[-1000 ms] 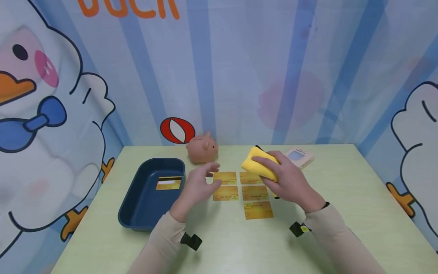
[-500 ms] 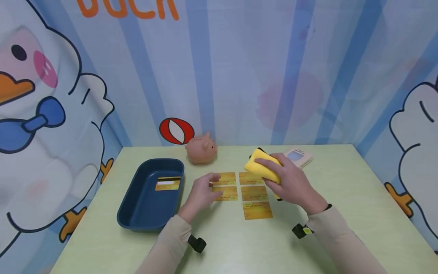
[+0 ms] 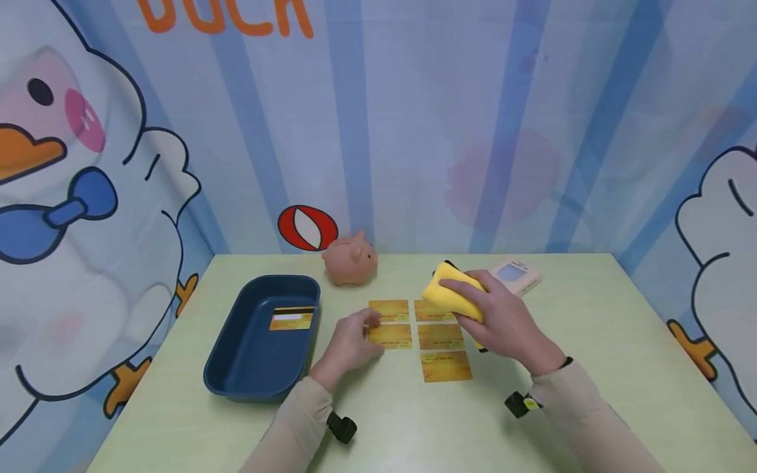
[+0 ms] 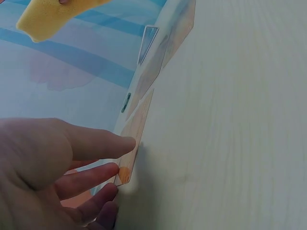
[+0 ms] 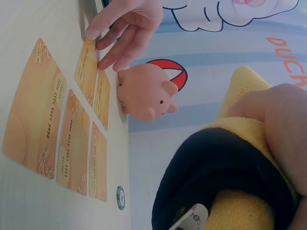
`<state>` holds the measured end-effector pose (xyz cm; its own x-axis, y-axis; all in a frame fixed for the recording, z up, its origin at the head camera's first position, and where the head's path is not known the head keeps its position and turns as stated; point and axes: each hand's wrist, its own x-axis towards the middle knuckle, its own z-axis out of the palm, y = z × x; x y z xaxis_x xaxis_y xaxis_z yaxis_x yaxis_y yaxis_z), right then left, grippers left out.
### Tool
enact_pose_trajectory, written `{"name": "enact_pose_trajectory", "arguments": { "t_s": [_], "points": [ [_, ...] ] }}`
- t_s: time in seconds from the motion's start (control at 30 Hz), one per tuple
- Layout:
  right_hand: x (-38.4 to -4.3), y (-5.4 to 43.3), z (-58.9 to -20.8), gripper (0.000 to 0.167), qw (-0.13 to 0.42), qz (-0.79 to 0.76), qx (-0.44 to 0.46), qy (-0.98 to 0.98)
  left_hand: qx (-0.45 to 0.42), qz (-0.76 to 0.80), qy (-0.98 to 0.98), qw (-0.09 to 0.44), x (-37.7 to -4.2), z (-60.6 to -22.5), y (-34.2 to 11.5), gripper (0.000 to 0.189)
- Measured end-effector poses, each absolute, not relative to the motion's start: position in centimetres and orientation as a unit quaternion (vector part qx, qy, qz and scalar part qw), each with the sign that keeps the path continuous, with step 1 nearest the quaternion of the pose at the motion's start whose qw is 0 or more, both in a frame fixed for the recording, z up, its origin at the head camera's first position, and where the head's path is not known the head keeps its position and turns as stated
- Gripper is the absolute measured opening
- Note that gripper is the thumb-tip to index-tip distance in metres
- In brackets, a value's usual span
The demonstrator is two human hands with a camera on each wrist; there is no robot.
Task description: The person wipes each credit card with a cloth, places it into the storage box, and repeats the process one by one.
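My left hand (image 3: 353,345) is at the left end of the nearer left gold bank card (image 3: 395,336), its thumb and fingertips at the card's edge. The card lies flat on the table. In the left wrist view the thumb (image 4: 117,145) overlaps the card (image 4: 136,143), with the fingers spread below it. My right hand (image 3: 503,315) grips a soft yellow fuzzy cloth item (image 3: 452,290) above the cards on the right. Its black lining (image 5: 216,158) and a white tag (image 5: 195,216) show in the right wrist view.
Several more gold cards (image 3: 446,366) lie in rows. A blue tray (image 3: 254,355) at left bears a card (image 3: 292,318) with a black stripe. Behind stand a pink piggy bank (image 3: 349,259) and a pale device with a screen (image 3: 520,274). A round chip (image 5: 121,198) lies beyond the cards.
My left hand has moved right and down from beside the tray to the edge of the left card. My right hand, still gripping the yellow cloth item, has shifted slightly right and lower.
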<state>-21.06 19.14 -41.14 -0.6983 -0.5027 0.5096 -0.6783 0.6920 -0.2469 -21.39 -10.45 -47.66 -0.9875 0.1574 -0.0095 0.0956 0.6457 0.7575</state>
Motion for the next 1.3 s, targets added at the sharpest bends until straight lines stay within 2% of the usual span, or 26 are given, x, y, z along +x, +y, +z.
{"name": "enact_pose_trajectory", "arguments": {
  "t_s": [0.27,0.6,1.0,1.3],
  "points": [
    [-21.0,19.0,-41.0,0.058,0.202,0.213,0.329,-0.898,0.069,0.395,0.915,0.047,-21.6,-47.7,-10.3,0.056],
    [-21.0,18.8,-41.1,0.057,0.195,0.212,0.332,-0.898,0.093,0.36,0.928,0.025,-21.5,-47.9,-10.4,0.053],
    [-20.9,18.5,-41.1,0.057,0.193,0.215,0.335,-0.897,0.093,0.348,0.931,0.052,-21.8,-47.9,-10.4,0.056],
    [-20.9,18.1,-41.0,0.056,0.191,0.217,0.337,-0.896,0.105,0.34,0.933,0.049,-21.8,-47.9,-10.6,0.048]
  ]
}}
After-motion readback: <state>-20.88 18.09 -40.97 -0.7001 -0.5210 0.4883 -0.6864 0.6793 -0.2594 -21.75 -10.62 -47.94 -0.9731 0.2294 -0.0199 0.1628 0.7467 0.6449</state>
